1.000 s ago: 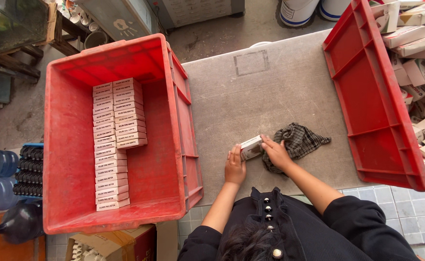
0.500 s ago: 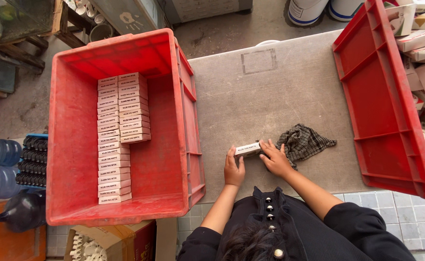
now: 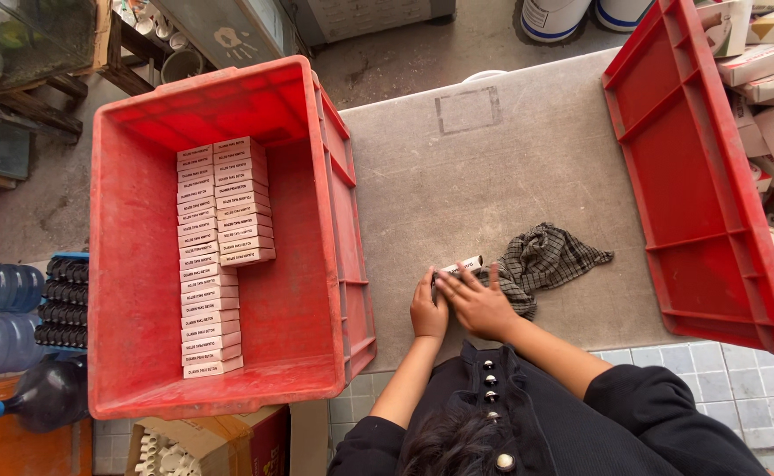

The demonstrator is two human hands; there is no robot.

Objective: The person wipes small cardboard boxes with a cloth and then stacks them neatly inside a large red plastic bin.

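Two hands meet on a small white box (image 3: 459, 266) lying on the grey table (image 3: 457, 176): the left hand (image 3: 428, 308) curls against its near end, the right hand (image 3: 479, 300) lies flat over it, beside a checked cloth (image 3: 545, 260).

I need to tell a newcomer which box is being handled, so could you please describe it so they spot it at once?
Start at the grey table between the two red crates. Near its front edge, both hands press on a small white box beside a checked cloth. Unlike the boxes stacked in the crates, it lies alone on the bare tabletop.
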